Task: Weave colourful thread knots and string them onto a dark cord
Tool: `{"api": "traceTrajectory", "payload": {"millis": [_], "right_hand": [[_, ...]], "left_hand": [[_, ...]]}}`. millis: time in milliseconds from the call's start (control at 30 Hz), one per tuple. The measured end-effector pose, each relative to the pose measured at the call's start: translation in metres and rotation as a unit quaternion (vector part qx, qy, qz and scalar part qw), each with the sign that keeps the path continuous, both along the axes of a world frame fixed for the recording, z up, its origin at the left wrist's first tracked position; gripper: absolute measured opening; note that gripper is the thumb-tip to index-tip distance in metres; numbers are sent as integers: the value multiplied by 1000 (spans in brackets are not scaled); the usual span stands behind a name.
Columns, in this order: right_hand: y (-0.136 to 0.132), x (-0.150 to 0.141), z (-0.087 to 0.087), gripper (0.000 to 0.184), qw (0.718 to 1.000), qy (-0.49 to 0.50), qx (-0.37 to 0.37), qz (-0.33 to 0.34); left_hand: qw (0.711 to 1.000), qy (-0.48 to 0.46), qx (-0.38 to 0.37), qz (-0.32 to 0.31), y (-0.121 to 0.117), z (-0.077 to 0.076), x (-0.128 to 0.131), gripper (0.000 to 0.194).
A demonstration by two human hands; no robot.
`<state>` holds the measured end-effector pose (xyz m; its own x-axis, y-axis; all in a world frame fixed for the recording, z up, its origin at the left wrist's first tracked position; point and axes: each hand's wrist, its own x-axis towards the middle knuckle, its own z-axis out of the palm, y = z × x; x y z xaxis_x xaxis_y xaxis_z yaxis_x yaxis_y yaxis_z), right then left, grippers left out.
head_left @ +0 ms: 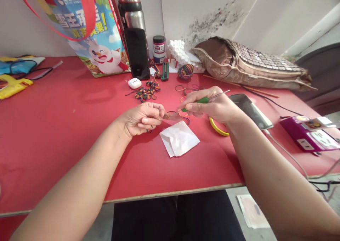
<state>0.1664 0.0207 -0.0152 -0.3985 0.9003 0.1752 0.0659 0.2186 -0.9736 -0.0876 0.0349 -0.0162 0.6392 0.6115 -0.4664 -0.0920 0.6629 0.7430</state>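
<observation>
My right hand (209, 104) is closed around a green-handled crochet hook (203, 100). One thin metal end points left toward my other hand, and the far end sticks out past my knuckles. Pinched in the fingers of my left hand (147, 118) is a bit of multicoloured yarn (167, 116), mostly hidden by the fingertips. The hook's tip meets this yarn, but whether a loop sits on it is too small to tell. Loose strands run back toward a multicoloured yarn ball (185, 71). Crocheted flower-like pieces (145, 93) lie just beyond my left hand.
Folded white paper (179, 138) lies below my hands, and a yellow ring (218, 127) is by my right wrist. A phone (251, 110) and purple power strip (309, 133) are at right. Behind stand another phone (137, 53), a green cutter (165, 72) and an earbud case (134, 83).
</observation>
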Motion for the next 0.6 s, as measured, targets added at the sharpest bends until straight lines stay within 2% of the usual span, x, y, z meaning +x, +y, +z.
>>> {"api": "traceTrajectory", "payload": {"millis": [333, 600], "right_hand": [[-3, 1, 7, 14, 996, -45, 42, 63], [-2, 1, 9, 15, 993, -80, 29, 86]], "left_hand": [[996, 87, 27, -7, -8, 1, 13, 16], [990, 113, 78, -45, -10, -6, 16, 16]]}}
